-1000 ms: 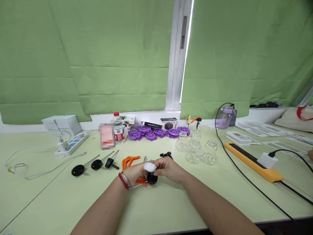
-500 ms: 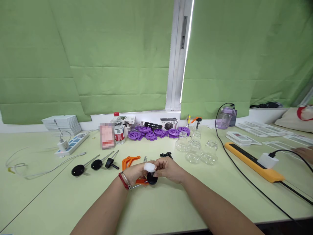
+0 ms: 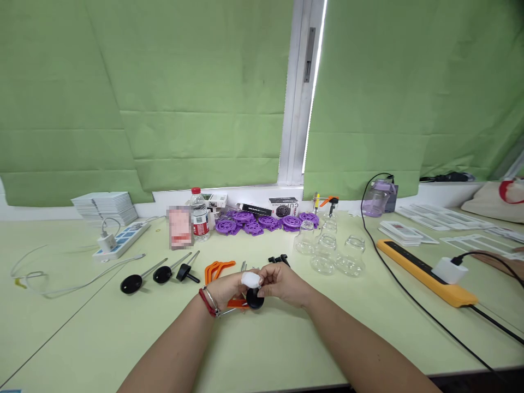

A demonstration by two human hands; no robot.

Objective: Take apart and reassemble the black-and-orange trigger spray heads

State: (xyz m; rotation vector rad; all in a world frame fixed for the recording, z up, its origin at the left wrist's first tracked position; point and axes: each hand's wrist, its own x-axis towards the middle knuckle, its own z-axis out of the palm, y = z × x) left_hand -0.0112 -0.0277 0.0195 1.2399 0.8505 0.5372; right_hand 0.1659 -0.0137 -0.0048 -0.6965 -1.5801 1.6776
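My left hand (image 3: 230, 287), with a red cord and a metal bracelet at the wrist, is closed around a black round-headed part (image 3: 255, 299). An orange lever (image 3: 236, 303) and a thin metal rod (image 3: 230, 312) stick out beneath that hand; whether they are joined to the black part is unclear. A white rounded piece (image 3: 250, 280) sits on top, between my hands. My right hand (image 3: 282, 283) pinches at the black part's neck just below the white piece, its fingertips partly hidden. Close by lie orange levers (image 3: 216, 269) and small black pieces (image 3: 279, 260).
Black discs with metal rods (image 3: 131, 284) lie to the left. Clear bottles (image 3: 351, 256) stand right of centre, with purple rings (image 3: 269, 222) behind. An orange power strip (image 3: 421, 273) and its black cable cross the right side. Another person's hand (image 3: 493, 265) shows at the right edge.
My hands keep nearly the same grip and place. The other person's hand at the right edge reaches slightly further into view.
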